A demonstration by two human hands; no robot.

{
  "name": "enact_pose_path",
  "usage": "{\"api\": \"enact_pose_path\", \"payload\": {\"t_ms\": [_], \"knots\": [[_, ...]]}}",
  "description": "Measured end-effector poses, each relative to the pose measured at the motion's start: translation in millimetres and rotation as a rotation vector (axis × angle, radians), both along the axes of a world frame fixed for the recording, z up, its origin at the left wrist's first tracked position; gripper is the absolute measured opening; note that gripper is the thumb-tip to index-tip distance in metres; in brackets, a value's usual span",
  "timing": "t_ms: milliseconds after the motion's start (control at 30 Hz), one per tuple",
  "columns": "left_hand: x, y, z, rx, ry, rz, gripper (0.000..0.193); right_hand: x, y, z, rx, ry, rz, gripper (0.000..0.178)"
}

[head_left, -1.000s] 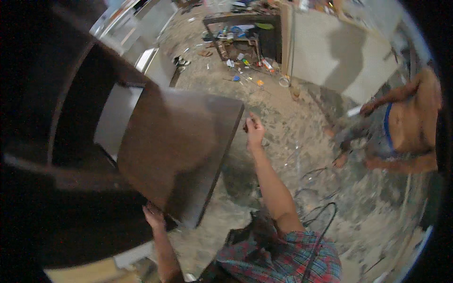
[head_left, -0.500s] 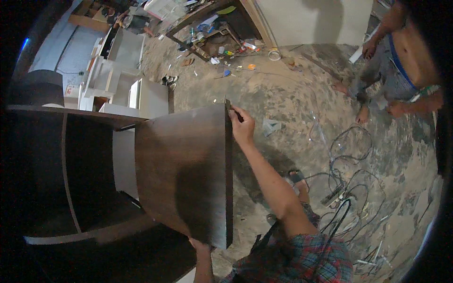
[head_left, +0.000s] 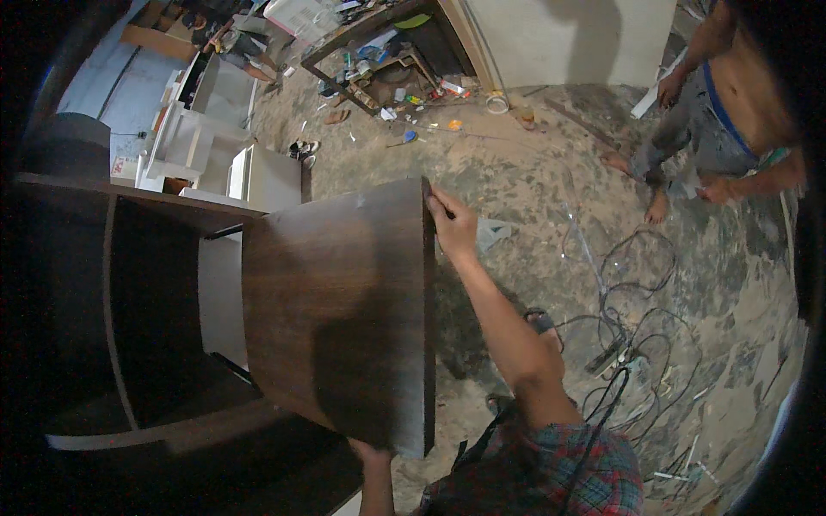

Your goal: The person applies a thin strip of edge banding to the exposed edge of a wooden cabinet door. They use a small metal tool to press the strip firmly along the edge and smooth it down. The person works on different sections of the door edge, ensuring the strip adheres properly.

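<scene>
A wide, dark brown wood-grain panel stands out level from an opening in a dark cabinet. My right hand grips the panel's far right corner, thumb and fingers closed on its edge. At the near edge my left hand clasps the panel from below; part of its fingers is hidden under the board. Short dark rails show in the opening beside the panel's inner end. A pale surface is visible between the rails.
On the right stands a person in grey trousers; another person is at the far left. Tangled black cables lie on the floor right of me. White cabinet parts stand behind the cabinet. A cluttered wooden frame is at the back.
The panel's outer edge has shifted slightly right, away from the cabinet, with my right hand still on its corner. My left hand keeps its hold. The person at the far left shows more fully.
</scene>
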State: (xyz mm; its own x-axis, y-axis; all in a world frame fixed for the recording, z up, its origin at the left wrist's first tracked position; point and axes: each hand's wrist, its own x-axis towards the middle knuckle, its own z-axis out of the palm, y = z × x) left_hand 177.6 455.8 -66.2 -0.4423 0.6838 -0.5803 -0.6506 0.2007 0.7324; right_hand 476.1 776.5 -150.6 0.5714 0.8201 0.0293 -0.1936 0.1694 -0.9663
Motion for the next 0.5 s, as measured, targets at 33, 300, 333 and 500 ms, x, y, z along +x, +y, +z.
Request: {"api": "enact_pose_path", "payload": {"t_ms": [33,300,333,500], "knots": [[-4.1,-1.8,-5.8,0.022,0.012,-0.022,0.058,-0.2,-5.3,0.1,-0.001,-0.08,0.005,0.035],[-21.8,-7.5,-14.3,-0.049,-0.041,-0.066,0.059,9.2,-2.0,17.1,0.02,0.009,0.062,0.033],[-31.3,-12.6,-22.2,-0.047,-0.075,-0.055,0.058,4.5,-9.9,17.4,0.007,-0.037,0.057,0.031],[-18.6,-14.1,-11.2,-0.076,-0.034,-0.045,0.061,-1.2,-20.2,16.4,0.008,-0.041,0.032,0.032]]}}
